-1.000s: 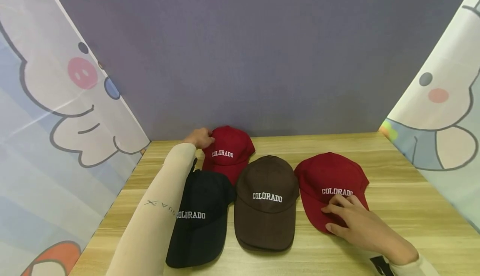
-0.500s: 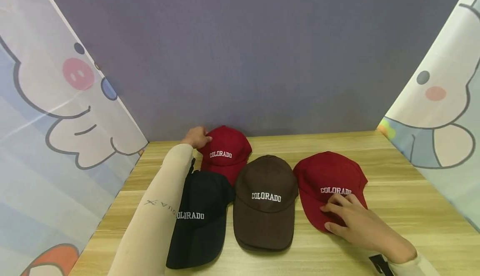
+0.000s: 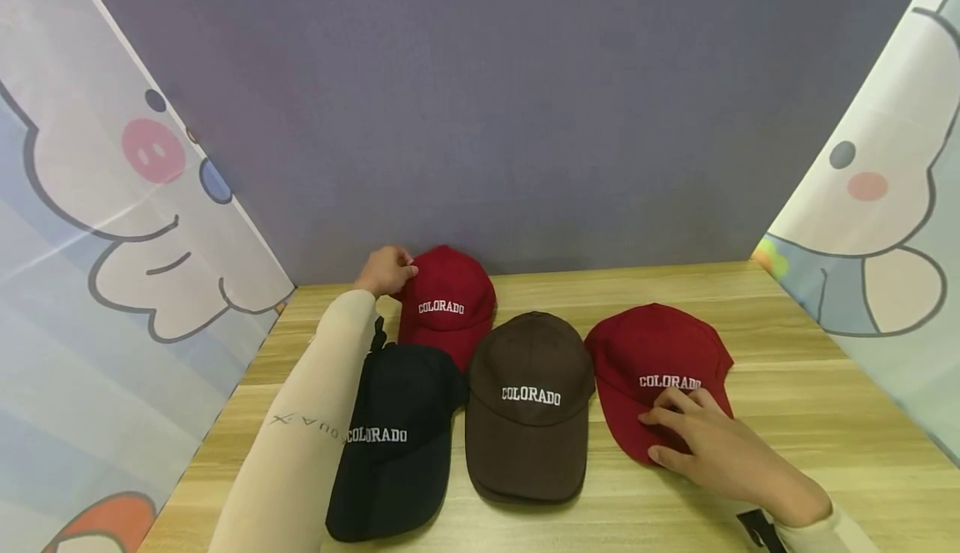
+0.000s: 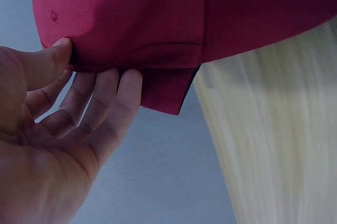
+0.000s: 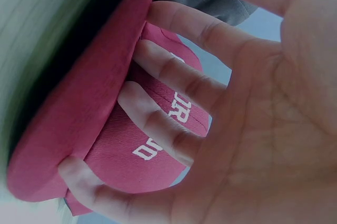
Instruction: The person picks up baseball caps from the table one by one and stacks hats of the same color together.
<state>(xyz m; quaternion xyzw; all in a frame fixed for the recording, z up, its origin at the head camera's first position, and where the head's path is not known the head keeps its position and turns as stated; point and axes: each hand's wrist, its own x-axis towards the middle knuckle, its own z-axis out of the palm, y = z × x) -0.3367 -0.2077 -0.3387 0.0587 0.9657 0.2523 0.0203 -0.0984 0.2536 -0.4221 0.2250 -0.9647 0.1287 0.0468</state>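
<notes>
At the back left of the table, a red baseball cap [image 3: 450, 286] marked COLORADO leans near the grey wall. My left hand [image 3: 386, 271] pinches its lower side edge. In the left wrist view the thumb lies on the outside of that red cap [image 4: 131, 19], with the fingers under the edge. On the right lies a second red baseball cap [image 3: 656, 344]. My right hand [image 3: 708, 444] rests its fingertips on that cap's brim [image 5: 68, 113]; the right wrist view shows these fingers only slightly bent, the thumb apart from the cap.
A black cap [image 3: 401, 461] lies at the front left, partly under my left forearm. The brown cap [image 3: 528, 453] sits in the middle, touching its neighbours. A grey wall [image 3: 510, 119] closes the back of the wooden table [image 3: 810, 419], with printed cartoon sheets [image 3: 862, 244] at both sides.
My left hand and the back red cap have shifted slightly up and away, toward the wall. The black cap sits a touch further left. My right hand stays on its brim.
</notes>
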